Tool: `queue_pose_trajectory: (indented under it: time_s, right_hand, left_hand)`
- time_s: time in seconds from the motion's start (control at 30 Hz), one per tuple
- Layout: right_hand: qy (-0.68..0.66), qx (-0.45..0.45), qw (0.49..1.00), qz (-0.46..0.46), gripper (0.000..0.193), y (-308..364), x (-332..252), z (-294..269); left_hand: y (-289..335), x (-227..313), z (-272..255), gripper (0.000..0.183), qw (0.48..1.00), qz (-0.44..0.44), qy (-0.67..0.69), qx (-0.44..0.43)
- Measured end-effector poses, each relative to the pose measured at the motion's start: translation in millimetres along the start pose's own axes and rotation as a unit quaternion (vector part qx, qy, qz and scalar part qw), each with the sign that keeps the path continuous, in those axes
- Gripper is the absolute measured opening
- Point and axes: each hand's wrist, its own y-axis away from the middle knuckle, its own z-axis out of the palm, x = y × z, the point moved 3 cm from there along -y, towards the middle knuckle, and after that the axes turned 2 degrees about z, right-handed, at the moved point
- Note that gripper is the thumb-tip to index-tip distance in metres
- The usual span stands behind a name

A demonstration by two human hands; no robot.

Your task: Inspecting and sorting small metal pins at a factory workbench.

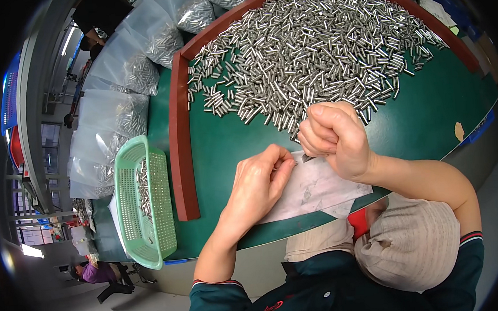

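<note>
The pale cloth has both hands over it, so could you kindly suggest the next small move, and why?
I would probably ease the left hand slightly toward the small dark piece: it shows just beside that hand's fingertips, over the pale cloth, with the curled right hand close by. Whether either hand already holds it is unclear.

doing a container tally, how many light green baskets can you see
1: the light green basket is left of the red-brown rail, with metal pins inside. One nested beneath could be hidden.
</note>
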Motion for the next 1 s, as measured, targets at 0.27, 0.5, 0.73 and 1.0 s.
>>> queue_pose_trajectory:
  time_s: [0.27, 0.5, 0.73, 1.0]
  right_hand:
    - [-0.046, 0.005, 0.999, 0.005, 0.038, 0.3, 0.1, -1.9]
    - [-0.036, -0.006, 0.999, 0.015, 0.038, 1.8, 3.4, 1.4]
    - [-0.051, -0.011, 0.999, 0.002, 0.038, -0.2, 2.8, 2.6]
    - [-0.056, -0.012, 0.998, 0.010, 0.038, 0.9, 1.6, 0.1]
  left_hand:
    - [2.5, -3.1, 0.4, 0.011, 0.998, -0.004, -0.043, -0.037]
    - [1.2, -3.6, 1.7, 0.010, 0.999, -0.001, -0.025, -0.027]
    - [1.2, -7.4, -4.0, 0.009, 0.976, -0.090, 0.200, -0.005]
    - [-3.7, -36.6, -13.5, 0.016, 0.737, -0.187, 0.648, 0.049]
